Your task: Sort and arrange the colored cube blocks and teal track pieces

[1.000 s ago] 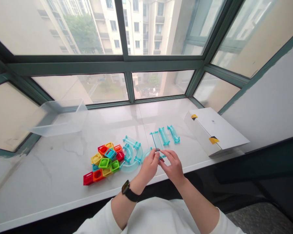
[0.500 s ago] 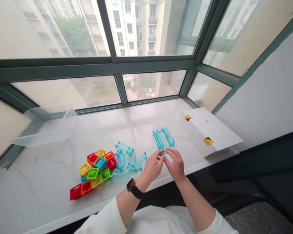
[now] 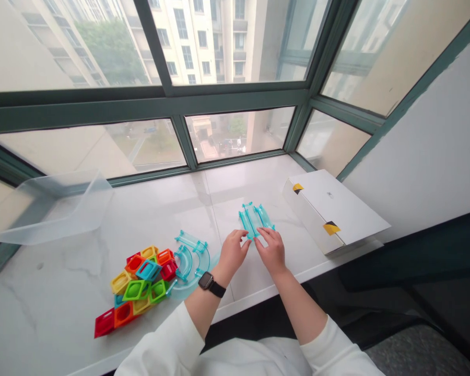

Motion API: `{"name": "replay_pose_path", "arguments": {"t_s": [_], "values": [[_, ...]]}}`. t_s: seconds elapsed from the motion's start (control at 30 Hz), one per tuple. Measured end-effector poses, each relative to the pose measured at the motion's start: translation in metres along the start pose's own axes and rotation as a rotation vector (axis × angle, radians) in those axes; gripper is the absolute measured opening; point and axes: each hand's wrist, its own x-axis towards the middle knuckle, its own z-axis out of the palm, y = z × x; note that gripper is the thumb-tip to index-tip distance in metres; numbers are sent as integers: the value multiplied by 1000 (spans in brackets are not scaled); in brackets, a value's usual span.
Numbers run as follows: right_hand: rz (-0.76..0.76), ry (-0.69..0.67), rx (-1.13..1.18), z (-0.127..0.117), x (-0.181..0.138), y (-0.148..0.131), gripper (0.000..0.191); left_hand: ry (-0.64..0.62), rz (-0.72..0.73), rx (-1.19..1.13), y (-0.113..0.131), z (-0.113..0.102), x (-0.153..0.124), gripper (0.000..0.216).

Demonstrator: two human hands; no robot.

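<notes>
Several translucent blue toy track pieces lie side by side on the sill, including a straight track piece (image 3: 252,216) in the middle and another straight track piece (image 3: 265,216) to its right. My left hand (image 3: 235,251) pinches the near left end of the middle group, thumb and fingertips together. From the right, my right hand (image 3: 272,251) has its fingertips on the same near end. The fingertips partly hide where the pieces meet. Curved blue track pieces (image 3: 185,262) rest left of my wrist, partly behind my left forearm.
Colourful hollow blocks (image 3: 138,289) are piled left of the curved tracks. A clear plastic bin (image 3: 78,230) stands at the back left by the window. A white box (image 3: 332,209) with yellow-and-black tape sits on the right. The sill's front edge (image 3: 254,290) runs under my forearms.
Both hands have moved forward and slightly left, bringing the held track piece up against the straight ones on the sill. The view has shifted a little to the right.
</notes>
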Motion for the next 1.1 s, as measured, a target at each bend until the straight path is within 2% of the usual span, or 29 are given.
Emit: {"name": "replay_pose_path", "arguments": {"t_s": [0.2, 0.4, 0.63, 1.1], "values": [[59, 6, 19, 8, -3, 5, 29, -53, -68, 206, -13, 10, 7, 23], [64, -45, 40, 16, -7, 6, 30, -116, -80, 298, -16, 14, 10, 11], [90, -92, 12, 27, -8, 3, 29, -141, -81, 330, -18, 17, 10, 14], [83, -116, 9, 31, -10, 9, 29, -172, -122, 353, -12, 18, 13, 14]]}}
